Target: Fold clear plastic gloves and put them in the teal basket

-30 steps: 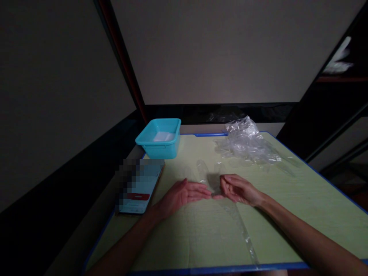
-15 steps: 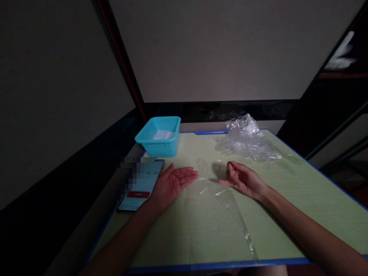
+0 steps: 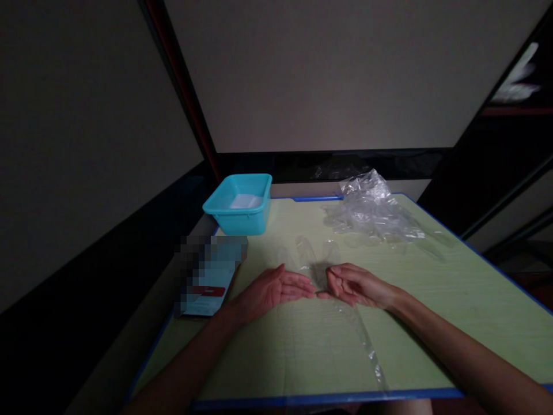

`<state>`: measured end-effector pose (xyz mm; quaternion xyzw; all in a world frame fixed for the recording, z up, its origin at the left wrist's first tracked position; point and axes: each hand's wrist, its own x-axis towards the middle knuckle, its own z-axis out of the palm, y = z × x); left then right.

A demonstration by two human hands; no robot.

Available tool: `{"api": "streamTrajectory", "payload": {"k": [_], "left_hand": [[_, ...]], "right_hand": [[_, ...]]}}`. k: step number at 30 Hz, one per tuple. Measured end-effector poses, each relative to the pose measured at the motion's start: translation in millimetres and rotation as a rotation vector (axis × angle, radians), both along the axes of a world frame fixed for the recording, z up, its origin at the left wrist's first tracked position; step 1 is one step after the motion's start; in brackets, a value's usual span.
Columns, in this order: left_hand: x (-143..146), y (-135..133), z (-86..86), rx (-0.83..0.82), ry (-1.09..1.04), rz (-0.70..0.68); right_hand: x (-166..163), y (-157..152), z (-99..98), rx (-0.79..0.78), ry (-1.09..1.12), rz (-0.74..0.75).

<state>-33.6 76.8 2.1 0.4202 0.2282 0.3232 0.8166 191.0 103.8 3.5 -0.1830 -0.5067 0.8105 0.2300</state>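
A clear disposable plastic glove (image 3: 328, 340) lies flat on the table, its fingers pointing away from me and its cuff reaching the front edge. My left hand (image 3: 276, 291) rests over the glove's left side, palm turned inward, fingers stretched out and together. Its fingertips come close to my right hand (image 3: 354, 284), which lies over the middle of the glove. The fingers of that hand are curled in, the little finger straighter, and I see nothing in them. Both hands cover part of the glove's palm area.
A turquoise plastic basket (image 3: 242, 223) with something white inside stands at the back left. A phone (image 3: 216, 271), partly blurred out, lies on the left. Crumpled clear plastic gloves (image 3: 371, 207) are heaped at the back right. A blue edge (image 3: 259, 402) borders the table.
Both hands have come nearer to me and closer together, the left one moving right. The right fingers have loosened slightly. More of the glove's fingers now shows beyond the hands.
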Motion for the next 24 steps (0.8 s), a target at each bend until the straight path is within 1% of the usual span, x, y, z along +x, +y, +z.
{"api": "streamTrajectory", "payload": {"k": [3,5,6,8,11,13,15,18,20,22,24], "left_hand": [[-1,1,-0.2,-0.028,-0.015,0.005],[-3,3,1.5,-0.073,-0.074,0.020],[-4,5,3.1,-0.097,-0.117,0.049],[-8,8,7.0,-0.138,-0.206,0.161],[-12,10,12.4,-0.175,-0.270,0.352],[-13,10,13.4,-0.182,-0.271,0.376],[-11,9,11.9,-0.170,-0.259,0.294],[-8,7,6.8,-0.124,-0.203,0.085],[-6,6,3.1,-0.106,-0.147,-0.009],[-4,5,0.2,-0.090,-0.100,-0.045],[-3,4,-1.5,-0.069,-0.063,-0.045]], "right_hand": [[1,0,-0.9,-0.023,0.005,0.006],[4,3,0.5,-0.112,0.061,-0.027],[6,5,1.8,-0.161,0.102,-0.058],[13,11,5.7,-0.224,0.199,-0.145],[21,18,11.5,-0.219,0.305,-0.262],[23,19,13.2,-0.204,0.315,-0.278],[22,16,12.9,-0.178,0.284,-0.227],[16,10,9.9,-0.147,0.210,-0.100],[11,6,7.1,-0.128,0.151,-0.014],[7,3,4.5,-0.091,0.092,0.041],[5,2,2.5,-0.043,0.036,0.046]]}}
